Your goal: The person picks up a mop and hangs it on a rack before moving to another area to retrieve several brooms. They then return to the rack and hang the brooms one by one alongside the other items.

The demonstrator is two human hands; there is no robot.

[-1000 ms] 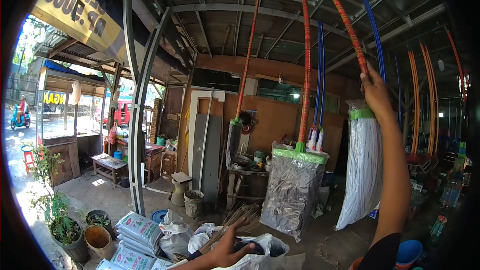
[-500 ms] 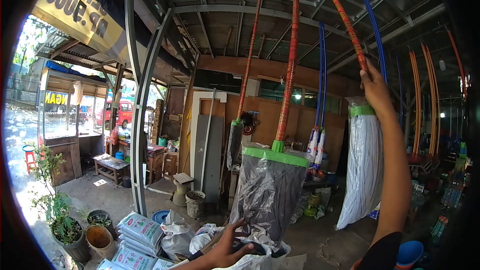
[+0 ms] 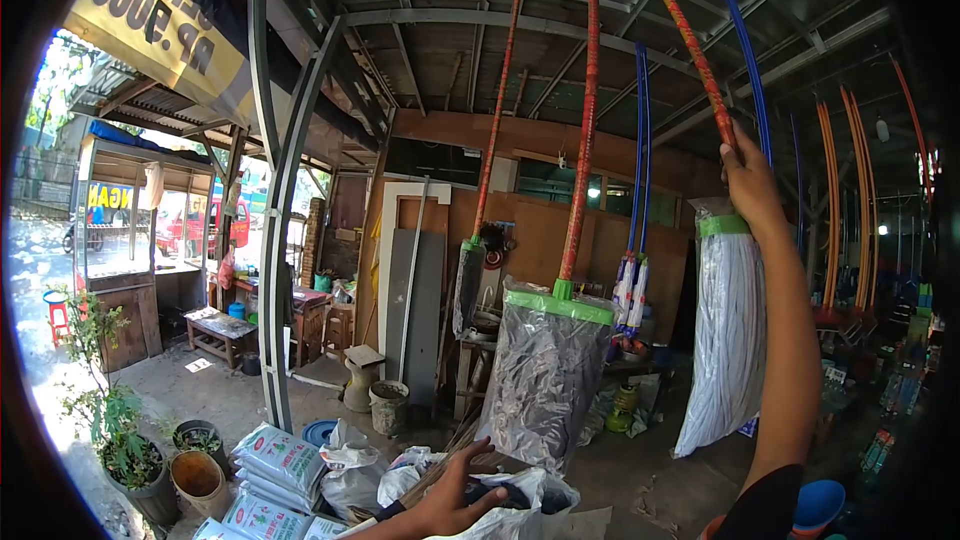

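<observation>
Glossy, creased clear plastic wrapping [image 3: 715, 390] over the white mop [image 3: 727, 325] — smooth metal post [image 3: 275, 280], matt wooden bench [image 3: 218, 324].

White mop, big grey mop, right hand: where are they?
White mop [image 3: 725, 340]: head view, middle of its strands.
Big grey mop [image 3: 545, 380]: head view, middle of its strands.
Right hand [image 3: 750, 178]: head view, middle of the hand.

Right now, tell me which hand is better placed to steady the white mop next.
Right, most likely: the right hand has its grip on the red handle above the white mop, while the left hand is low, open and well to the left.
</observation>
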